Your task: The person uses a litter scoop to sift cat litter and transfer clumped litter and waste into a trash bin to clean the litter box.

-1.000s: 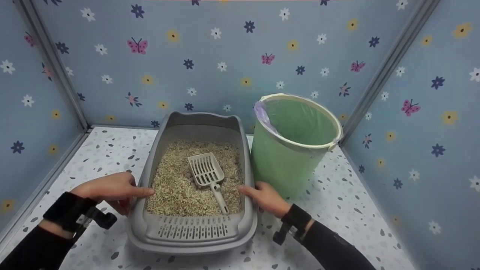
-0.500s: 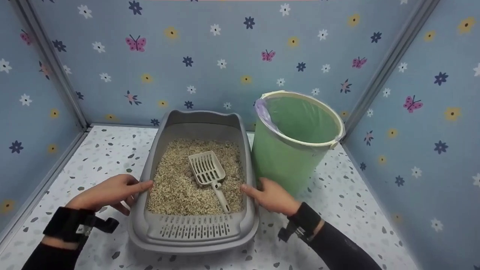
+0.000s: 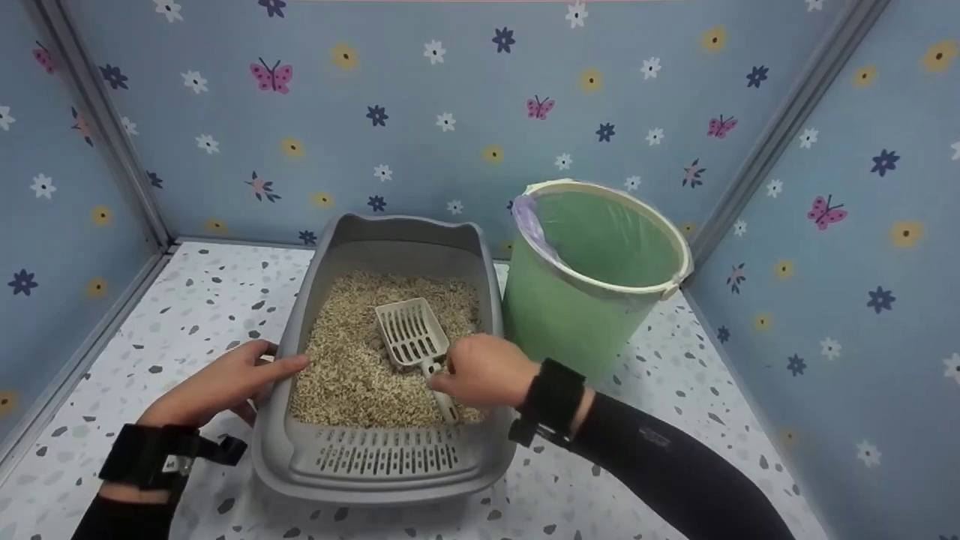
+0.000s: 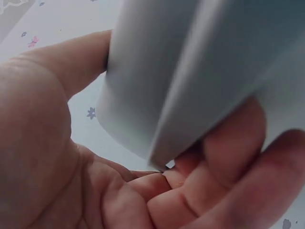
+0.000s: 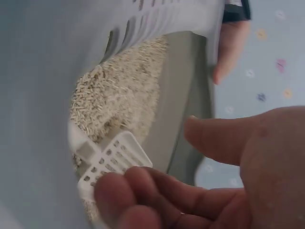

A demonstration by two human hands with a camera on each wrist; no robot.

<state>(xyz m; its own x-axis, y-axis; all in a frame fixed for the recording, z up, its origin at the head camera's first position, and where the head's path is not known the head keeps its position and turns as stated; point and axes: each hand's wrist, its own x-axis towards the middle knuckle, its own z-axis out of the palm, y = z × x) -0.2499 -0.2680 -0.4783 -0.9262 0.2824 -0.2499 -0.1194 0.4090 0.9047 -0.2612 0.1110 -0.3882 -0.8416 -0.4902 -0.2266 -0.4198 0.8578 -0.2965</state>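
A grey litter box (image 3: pixel 390 489) holds tan pellet litter (image 3: pixel 349 394). On the litter lies a pale slotted litter scoop (image 3: pixel 411 330), its handle toward me. My left hand (image 3: pixel 225 379) grips the box's left wall, thumb over the rim; in the left wrist view the fingers curl beneath the rim's edge (image 4: pixel 143 81). My right hand (image 3: pixel 491 373) is over the box's right side, at the scoop's handle, part of which it hides. In the right wrist view, thumb and fingers stand apart with the scoop (image 5: pixel 116 157) beyond the fingertips (image 5: pixel 114 193).
A green bin (image 3: pixel 570 330) with a cream rim and a clear liner stands against the box's right side. Blue flowered walls (image 3: pixel 420 97) enclose the speckled table (image 3: pixel 202 315) at the back and both sides.
My right hand has left the box's right rim and moved inward to the scoop's handle. The left hand stays at the left rim; box and scoop lie much as before.
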